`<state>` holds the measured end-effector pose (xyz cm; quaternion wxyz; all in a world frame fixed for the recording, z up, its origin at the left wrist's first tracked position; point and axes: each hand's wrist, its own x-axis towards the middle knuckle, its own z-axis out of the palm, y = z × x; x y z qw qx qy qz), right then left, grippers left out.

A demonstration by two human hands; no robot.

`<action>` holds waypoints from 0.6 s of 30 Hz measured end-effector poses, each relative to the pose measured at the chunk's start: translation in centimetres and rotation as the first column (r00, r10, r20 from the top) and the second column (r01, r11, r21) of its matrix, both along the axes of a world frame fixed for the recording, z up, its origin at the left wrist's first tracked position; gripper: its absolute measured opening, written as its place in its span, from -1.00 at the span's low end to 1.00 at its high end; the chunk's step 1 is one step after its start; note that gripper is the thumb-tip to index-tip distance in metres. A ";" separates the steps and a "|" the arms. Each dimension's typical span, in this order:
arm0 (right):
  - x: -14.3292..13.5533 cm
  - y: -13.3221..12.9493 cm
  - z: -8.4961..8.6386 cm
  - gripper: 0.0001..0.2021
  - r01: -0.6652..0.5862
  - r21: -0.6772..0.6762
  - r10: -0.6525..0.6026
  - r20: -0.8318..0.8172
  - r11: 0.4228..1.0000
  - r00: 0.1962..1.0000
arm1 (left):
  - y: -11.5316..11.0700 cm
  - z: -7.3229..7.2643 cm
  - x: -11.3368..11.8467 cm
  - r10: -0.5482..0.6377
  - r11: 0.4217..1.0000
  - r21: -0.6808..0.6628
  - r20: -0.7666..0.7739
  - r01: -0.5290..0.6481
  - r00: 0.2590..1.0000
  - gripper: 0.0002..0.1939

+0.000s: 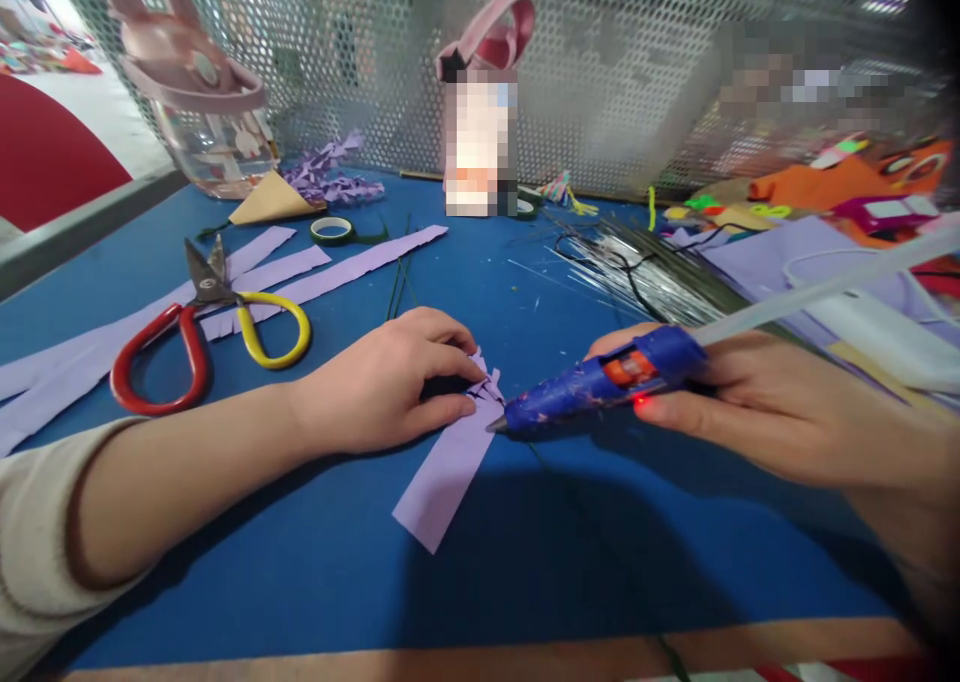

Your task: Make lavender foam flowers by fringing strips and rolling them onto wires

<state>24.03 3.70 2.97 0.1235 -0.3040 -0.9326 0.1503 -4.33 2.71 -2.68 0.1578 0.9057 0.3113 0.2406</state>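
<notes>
My left hand (pixel 390 377) is closed, with thumb and fingertips pinching a purple paper strip (pixel 446 482) at its fringed, curled upper end. The strip's plain end lies toward me on the blue table. In my right hand (pixel 765 402) is a blue hot glue gun (pixel 577 392), its dark nozzle touching or just above the strip beside my left fingertips. A red light glows near my right thumb, and a long pale glue stick (pixel 810 287) sticks out of the gun's back. A thin dark green stem (pixel 559 467) runs from near the strip toward the table's front edge.
Scissors (pixel 210 292) with red and yellow handles lie partly open on purple strips (pixel 330 277) at left. Behind are green tape (pixel 331 229), shredded purple paper (pixel 330 177) and a clear bottle (pixel 217 142). Wires (pixel 645 272) and purple sheets (pixel 780 252) lie at right.
</notes>
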 end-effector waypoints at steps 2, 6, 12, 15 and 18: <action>0.1 0.0 0.0 -0.69 -0.019 0.040 0.018 0.014 0.999 1.000 | 0.0 0.0 0.0 -0.002 1.000 0.007 0.002 0.001 1.000 -0.77; 0.5 0.0 0.1 -0.74 -0.028 0.093 0.028 -0.003 0.995 1.000 | 0.0 0.0 0.1 -0.001 1.000 0.009 0.003 0.001 1.000 -0.77; 0.7 -0.3 0.2 -0.74 0.052 0.085 -0.049 -0.030 0.995 0.998 | 0.0 0.0 0.1 -0.001 1.000 -0.005 0.006 0.001 1.000 -0.77; 0.3 -0.5 0.1 -0.75 0.063 0.086 -0.060 -0.027 0.994 0.998 | 0.0 0.1 0.1 -0.001 1.000 -0.007 0.013 0.001 1.000 -0.77; -0.2 -0.9 0.2 -0.78 0.078 -0.009 -0.079 -0.032 0.997 0.996 | 0.0 0.1 0.1 -0.007 1.000 -0.002 0.015 0.007 1.000 -0.78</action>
